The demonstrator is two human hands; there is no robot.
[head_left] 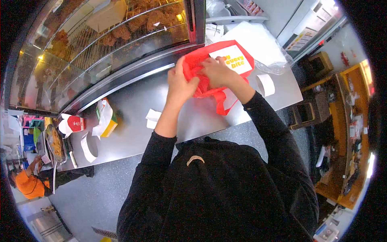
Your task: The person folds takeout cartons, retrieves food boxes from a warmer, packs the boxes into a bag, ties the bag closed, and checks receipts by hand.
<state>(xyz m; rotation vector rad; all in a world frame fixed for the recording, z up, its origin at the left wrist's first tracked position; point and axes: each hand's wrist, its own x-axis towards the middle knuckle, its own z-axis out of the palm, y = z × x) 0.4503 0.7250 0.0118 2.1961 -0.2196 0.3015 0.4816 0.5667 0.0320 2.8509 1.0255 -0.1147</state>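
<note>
Red bag (193, 58): 1, on the counter, mouth up, by the cabinet's R end, both hands at it. Biggest first: 1 glass cabinet (133, 74) w/ wire racks & browned food pcs, too many to count. 1 steel counter (133, 109) along its front. 1 other person (30, 185), orange top, far L of view, well apart. 1 stack of white sheets (264, 44) in clear plastic, near the bag's R side. The bag shows 1 red strap (222, 105) hanging at its near side & 1 white panel (231, 58) w/ yellow words, incl. "every bite". 2 small food boxes at the counter's L end: 1 red box (74, 124), 1 green-&-yellow box (109, 125). 2 hands: L hand (181, 82) pinches the bag's L edge; R hand (221, 74) reaches into the bag's mouth, fingertips partly hidden, can't tell if gripping. Smallest: 3 white paper pcs (153, 115), 1 R of the bag, 1 near the L forearm, 1 by the boxes.
</note>
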